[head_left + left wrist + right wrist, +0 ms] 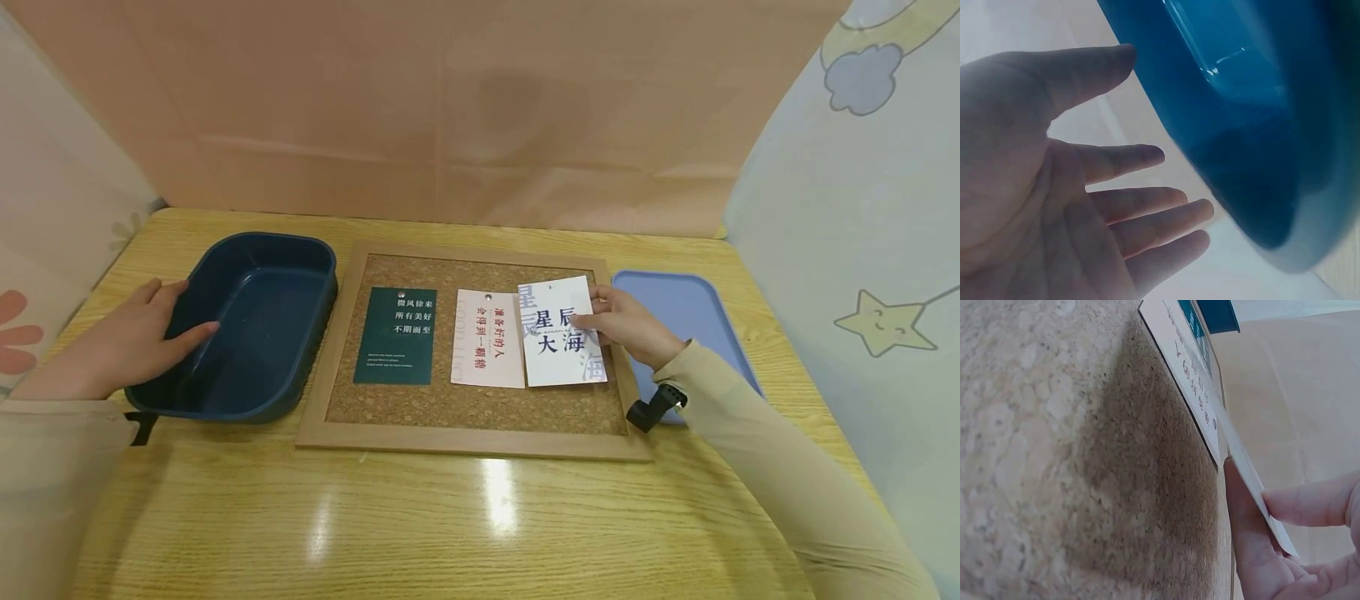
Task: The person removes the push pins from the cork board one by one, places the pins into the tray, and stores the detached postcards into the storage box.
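Observation:
My right hand pinches the right edge of a white card with dark blue lettering, thumb in front and fingers behind. In the right wrist view this card stands raised off the cork board, with a shadow on the cork below. A pink card with red lettering hangs right beside it, and a dark green card is farther left; both have a pin near the top. My left hand, fingers spread, is at the left rim of a dark blue basin.
A light blue tray lies at the board's right, partly behind my right forearm. The board's wooden frame lies flat on the wooden table. A peach-coloured wall sheet rises at the back, with patterned sheets on both sides.

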Available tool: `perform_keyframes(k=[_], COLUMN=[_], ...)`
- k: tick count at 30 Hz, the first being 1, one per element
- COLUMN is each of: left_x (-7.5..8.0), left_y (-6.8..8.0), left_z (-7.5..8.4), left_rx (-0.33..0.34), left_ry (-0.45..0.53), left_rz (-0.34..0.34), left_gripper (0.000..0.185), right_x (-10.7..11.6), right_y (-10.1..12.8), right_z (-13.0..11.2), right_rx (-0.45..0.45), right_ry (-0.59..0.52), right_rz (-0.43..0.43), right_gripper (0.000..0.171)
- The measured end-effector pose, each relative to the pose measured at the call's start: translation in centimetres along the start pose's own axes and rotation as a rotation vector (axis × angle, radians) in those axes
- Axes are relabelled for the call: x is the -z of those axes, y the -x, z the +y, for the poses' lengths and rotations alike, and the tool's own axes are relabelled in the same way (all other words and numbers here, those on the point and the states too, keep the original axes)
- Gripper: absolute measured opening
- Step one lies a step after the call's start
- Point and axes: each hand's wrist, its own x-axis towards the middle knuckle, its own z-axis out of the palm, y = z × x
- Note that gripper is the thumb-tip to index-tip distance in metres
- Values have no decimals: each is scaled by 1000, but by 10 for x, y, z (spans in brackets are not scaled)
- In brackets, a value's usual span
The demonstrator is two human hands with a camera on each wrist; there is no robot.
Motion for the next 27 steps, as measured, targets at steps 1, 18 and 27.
perform_keyframes(k=[1,18,27], left_x=[-1,-6,-5], left_y=[0,-4,-4], left_z=[-1,-18,-25], left_rx=[4,9,-54], left_ry=[0,4,-33], left_rz=[0,-48,-8], left_gripper=[88,89,65], right_x=[0,-3,-5], right_y=[0,-2,-2], right_z=[0,-1,-4], right_rx=[-1,-14,-5], right_ry=[0,-4,-7], right_rz=[-2,-7,-10], right_gripper=[60,69,61])
